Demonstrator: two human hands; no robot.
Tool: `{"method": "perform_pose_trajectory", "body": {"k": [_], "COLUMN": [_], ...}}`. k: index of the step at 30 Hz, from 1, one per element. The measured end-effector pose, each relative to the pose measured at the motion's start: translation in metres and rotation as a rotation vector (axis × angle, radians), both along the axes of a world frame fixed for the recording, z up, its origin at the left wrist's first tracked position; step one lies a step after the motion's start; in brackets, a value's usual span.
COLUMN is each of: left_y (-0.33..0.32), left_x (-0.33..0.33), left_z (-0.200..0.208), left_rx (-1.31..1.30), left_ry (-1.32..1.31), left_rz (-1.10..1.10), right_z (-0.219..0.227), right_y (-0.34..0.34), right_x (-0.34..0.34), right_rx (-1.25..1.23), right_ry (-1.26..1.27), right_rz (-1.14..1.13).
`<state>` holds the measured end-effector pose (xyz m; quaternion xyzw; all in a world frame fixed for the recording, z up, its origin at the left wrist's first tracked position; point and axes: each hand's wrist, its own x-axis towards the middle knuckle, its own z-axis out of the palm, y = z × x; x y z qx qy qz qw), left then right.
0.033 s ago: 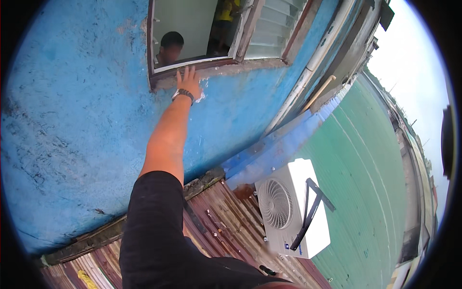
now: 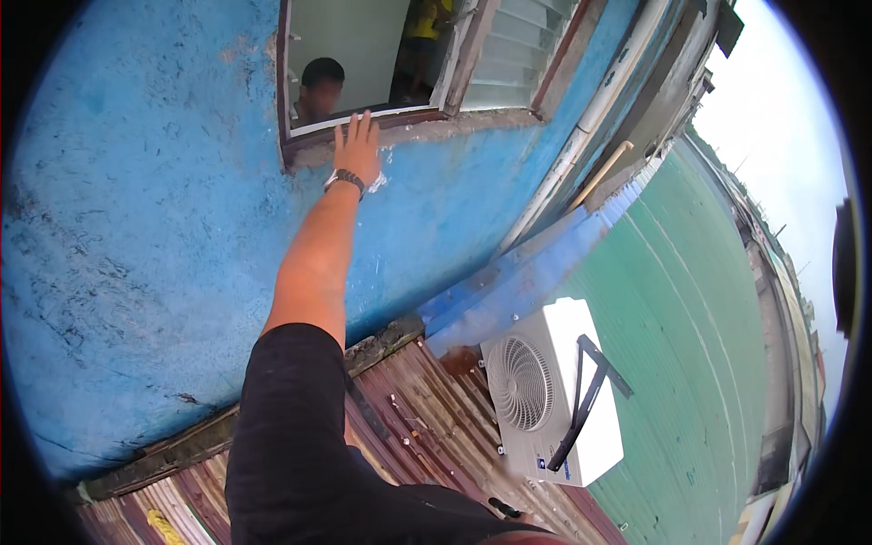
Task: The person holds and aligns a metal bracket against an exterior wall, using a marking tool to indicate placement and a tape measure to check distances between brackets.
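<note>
My left hand [image 2: 357,150] reaches up the blue plastered wall [image 2: 136,227] and rests flat on the worn window sill [image 2: 436,127], fingers spread, holding nothing. A dark watch [image 2: 344,179] sits on that wrist, and a black sleeve covers the upper arm. Just inside the open window [image 2: 363,54], a person's head [image 2: 320,86] is right above my fingers. My right hand is out of view.
A white outdoor air-conditioner unit [image 2: 554,391] with a black bracket sits on the rusty corrugated roof [image 2: 409,427] below me. A white pipe [image 2: 581,118] runs up the wall. A green metal roof [image 2: 699,318] drops away to the right. Another person in yellow stands deeper inside.
</note>
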<state>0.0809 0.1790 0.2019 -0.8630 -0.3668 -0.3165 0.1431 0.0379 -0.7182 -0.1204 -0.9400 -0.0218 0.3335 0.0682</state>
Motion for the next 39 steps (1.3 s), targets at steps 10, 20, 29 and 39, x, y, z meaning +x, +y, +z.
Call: {"method": "perform_pose_trajectory", "body": {"k": [10,20,29,39], "left_y": [-0.039,-0.018,0.055,-0.173], "left_x": [0.004,-0.002,-0.047,-0.047], "left_z": [-0.020,0.003,0.012,-0.125], "left_rx": [-0.183,0.083,0.142,-0.883], "left_ry": [-0.170,-0.360,-0.056,-0.831], "left_rz": [-0.297,-0.105,-0.080,-0.358], "right_z": [-0.018,0.005,0.009,0.010], "right_y": [0.016,0.006,0.020,0.066], "right_x": [0.017,0.003,-0.023,0.002], "right_rx": [0.175,0.086,0.132,0.408], "right_ry": [0.112,0.088,0.117,0.143], "right_rz": [-0.023,-0.061,-0.107,-0.114]}}
